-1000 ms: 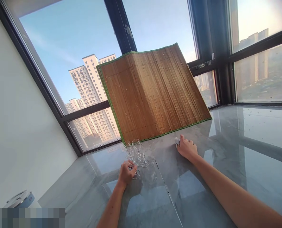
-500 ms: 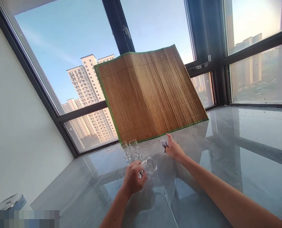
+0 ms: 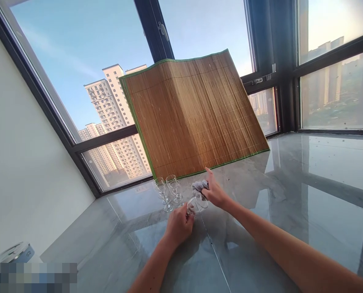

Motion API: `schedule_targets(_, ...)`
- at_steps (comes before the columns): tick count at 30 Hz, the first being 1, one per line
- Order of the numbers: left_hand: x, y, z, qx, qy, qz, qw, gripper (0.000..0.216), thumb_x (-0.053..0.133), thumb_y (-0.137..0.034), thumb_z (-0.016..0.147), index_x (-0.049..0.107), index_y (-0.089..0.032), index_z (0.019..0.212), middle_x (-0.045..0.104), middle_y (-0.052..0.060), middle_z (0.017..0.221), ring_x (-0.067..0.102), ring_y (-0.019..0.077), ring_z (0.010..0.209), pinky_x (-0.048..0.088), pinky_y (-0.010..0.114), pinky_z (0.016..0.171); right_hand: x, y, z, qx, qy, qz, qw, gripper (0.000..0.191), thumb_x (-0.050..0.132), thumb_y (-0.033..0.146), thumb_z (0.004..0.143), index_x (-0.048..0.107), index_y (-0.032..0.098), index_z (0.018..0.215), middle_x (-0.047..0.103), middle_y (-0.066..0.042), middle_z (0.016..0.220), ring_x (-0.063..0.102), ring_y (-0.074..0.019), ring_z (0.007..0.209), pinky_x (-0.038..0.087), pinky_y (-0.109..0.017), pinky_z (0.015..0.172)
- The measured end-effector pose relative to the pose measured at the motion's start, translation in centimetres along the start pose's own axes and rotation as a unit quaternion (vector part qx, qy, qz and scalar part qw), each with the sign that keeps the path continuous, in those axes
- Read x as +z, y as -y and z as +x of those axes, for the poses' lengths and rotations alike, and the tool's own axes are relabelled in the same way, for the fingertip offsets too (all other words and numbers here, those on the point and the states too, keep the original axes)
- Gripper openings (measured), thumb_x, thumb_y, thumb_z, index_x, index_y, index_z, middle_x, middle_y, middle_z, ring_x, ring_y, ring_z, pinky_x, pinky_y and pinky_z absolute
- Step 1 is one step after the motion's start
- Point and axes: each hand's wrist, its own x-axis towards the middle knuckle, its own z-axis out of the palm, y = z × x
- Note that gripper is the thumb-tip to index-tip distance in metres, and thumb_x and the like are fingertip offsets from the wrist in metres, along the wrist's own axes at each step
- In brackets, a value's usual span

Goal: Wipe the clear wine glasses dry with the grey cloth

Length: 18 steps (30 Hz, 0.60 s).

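Here, the left hand (image 3: pixel 179 223) grips a tilted clear glass (image 3: pixel 197 203), whose bowl juts past the fingers toward the right hand (image 3: pixel 216 191). That hand clutches a crumpled grey cloth (image 3: pixel 200 185) just beside the rim; whether cloth and rim touch, I cannot tell. Beyond the left grip, slightly leftward, upright glasses (image 3: pixel 168 208) stand near a green-edged mat (image 3: pixel 196 118).

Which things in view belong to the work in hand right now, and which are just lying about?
In use:
- glass held in the left hand
- cloth in the right hand
- standing glasses beside them, probably

Apparently just there:
- green-edged brown mat behind the glasses
- lidded container, lower left, partly pixelated
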Motion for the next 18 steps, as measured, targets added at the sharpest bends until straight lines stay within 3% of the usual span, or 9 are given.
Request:
schedule_targets(3,0.3,0.5,0.2,-0.019,-0.001,-0.008,1.0,0.041,0.043,-0.03,0.087,0.059,-0.021,0.124,0.07,0.003,0.072,0.064,0.0201,0.07,0.044,0.028,0.068,-0.3,1.5,-0.3,0.011,0.033,0.044,0.998,0.087,0.045,0.015,0.068,0.014,0.01,0.148,0.052,0.003,0.069,0.048,-0.0166,0.064,0.04,-0.029,0.067)
schedule_targets(7,0.5,0.8,0.2,-0.024,-0.007,0.001,1.0,0.049,0.039,-0.032,0.091,0.048,-0.018,0.137,0.07,0.002,0.068,0.066,0.0206,0.07,0.043,0.03,0.07,-0.8,2.4,-0.5,0.008,0.04,0.028,0.999,0.082,0.044,0.017,0.067,0.023,0.011,0.147,0.056,0.0,0.074,0.049,-0.0173,0.068,0.04,-0.031,0.07)
schedule_targets(12,0.4,0.3,0.2,-0.06,-0.029,-0.053,0.996,0.05,0.035,-0.038,0.094,0.045,-0.018,0.138,0.069,-0.001,0.063,0.066,0.0186,0.069,0.043,0.029,0.071,-1.5,3.5,-1.1,-0.046,0.043,0.044,0.997,0.078,0.044,0.014,0.065,0.031,0.015,0.142,0.052,0.004,0.068,0.047,-0.0151,0.063,0.039,-0.028,0.066)
schedule_targets(15,0.3,0.1,0.3,-0.083,-0.019,-0.079,0.993,0.048,0.035,-0.04,0.094,0.048,-0.017,0.134,0.067,-0.002,0.059,0.066,0.0186,0.064,0.042,0.028,0.066,-1.8,4.4,-2.0,-0.126,0.064,0.047,0.989,0.082,0.043,0.01,0.065,0.026,0.019,0.144,0.045,0.008,0.059,0.043,-0.0126,0.055,0.035,-0.025,0.059)
schedule_targets(18,0.3,0.1,0.2,-0.094,0.004,-0.056,0.994,0.043,0.036,-0.038,0.094,0.053,-0.018,0.127,0.067,-0.001,0.058,0.065,0.0191,0.063,0.039,0.027,0.062,-1.7,4.9,-2.9,-0.194,0.055,-0.016,0.979,0.085,0.045,0.01,0.064,0.022,0.02,0.145,0.047,0.008,0.06,0.041,-0.012,0.051,0.032,-0.025,0.056)
